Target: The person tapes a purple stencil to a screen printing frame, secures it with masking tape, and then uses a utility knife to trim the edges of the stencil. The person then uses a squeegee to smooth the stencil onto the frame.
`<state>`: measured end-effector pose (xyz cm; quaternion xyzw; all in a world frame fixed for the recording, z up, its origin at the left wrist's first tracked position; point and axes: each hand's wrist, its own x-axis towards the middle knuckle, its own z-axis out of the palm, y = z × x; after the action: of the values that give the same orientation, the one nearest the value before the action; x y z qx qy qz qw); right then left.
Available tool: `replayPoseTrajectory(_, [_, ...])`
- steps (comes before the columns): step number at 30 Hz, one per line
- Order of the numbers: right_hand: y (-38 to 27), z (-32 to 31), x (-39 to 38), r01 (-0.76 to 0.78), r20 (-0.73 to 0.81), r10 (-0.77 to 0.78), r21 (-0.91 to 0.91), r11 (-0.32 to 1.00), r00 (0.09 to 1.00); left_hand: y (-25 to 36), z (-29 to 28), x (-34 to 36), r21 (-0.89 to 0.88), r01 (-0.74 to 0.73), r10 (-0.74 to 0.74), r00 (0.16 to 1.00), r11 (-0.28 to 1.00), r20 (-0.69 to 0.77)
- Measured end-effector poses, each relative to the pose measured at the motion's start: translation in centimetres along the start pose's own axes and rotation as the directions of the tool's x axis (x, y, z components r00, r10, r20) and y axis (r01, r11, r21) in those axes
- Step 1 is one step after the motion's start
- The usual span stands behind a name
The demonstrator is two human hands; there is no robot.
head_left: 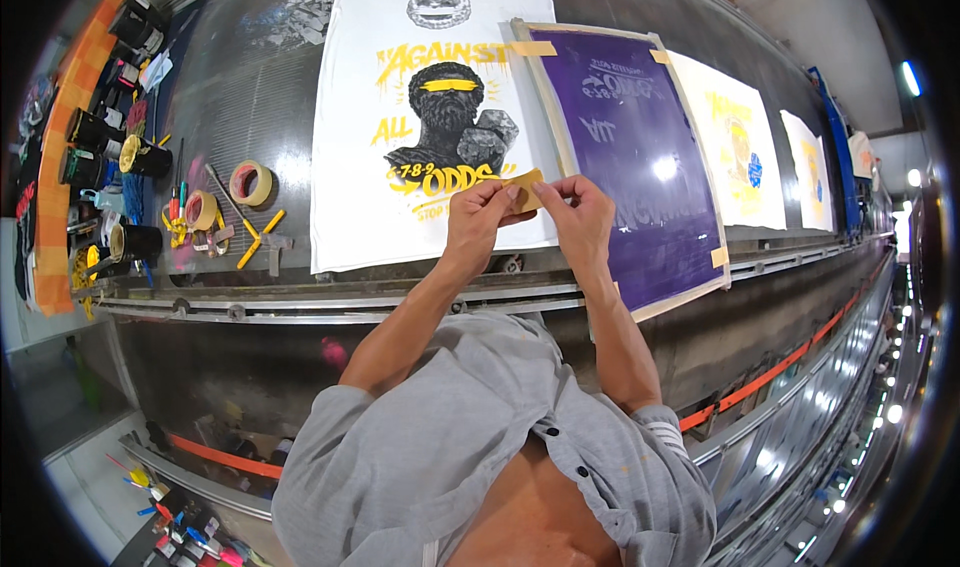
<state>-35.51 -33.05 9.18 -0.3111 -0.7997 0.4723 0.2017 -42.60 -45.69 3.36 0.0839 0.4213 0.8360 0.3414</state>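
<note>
My left hand (pixel 477 215) and my right hand (pixel 578 215) are close together above the lower right of a white printed fabric panel (pixel 345 157). Between their fingertips they pinch a short strip of tan tape (pixel 524 195), which looks bent or folded. The panel lies flat and carries a black bearded bust with yellow lettering. Just right of the hands is a printing screen (pixel 640 157) with purple mesh and a pale frame, tilted slightly. Bits of similar tan tape stick to its corners.
Two tape rolls (pixel 250 183), yellow-handled tools (pixel 262 239) and open ink tubs (pixel 136 243) sit on the dark table (pixel 240 77) at left. More printed white panels (pixel 735 137) lie to the right. A metal rail (pixel 300 312) runs along the near table edge.
</note>
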Motion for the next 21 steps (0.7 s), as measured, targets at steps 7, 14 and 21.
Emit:
replayPoseTrajectory(7, [0.4, -1.1, -1.0, 0.225, -0.022, -0.234, -0.196, 0.954, 0.972, 1.9, -0.1, -0.4, 0.458, 0.009, -0.038, 0.998, 0.889, 0.053])
replayPoseTrajectory(14, [1.8, 0.2, -1.2, -0.257, 0.263, 0.163, 0.381, 0.888, 0.951, 3.5, 0.5, -0.2, 0.579, 0.028, -0.142, 0.978, 0.815, 0.152])
replayPoseTrajectory(21, [3.5, 1.5, -3.1, -0.258, 0.260, 0.124, 0.584, 0.770, 0.958, 2.2, -1.7, 0.0, 0.212, 0.088, -0.107, 0.991, 0.973, 0.080])
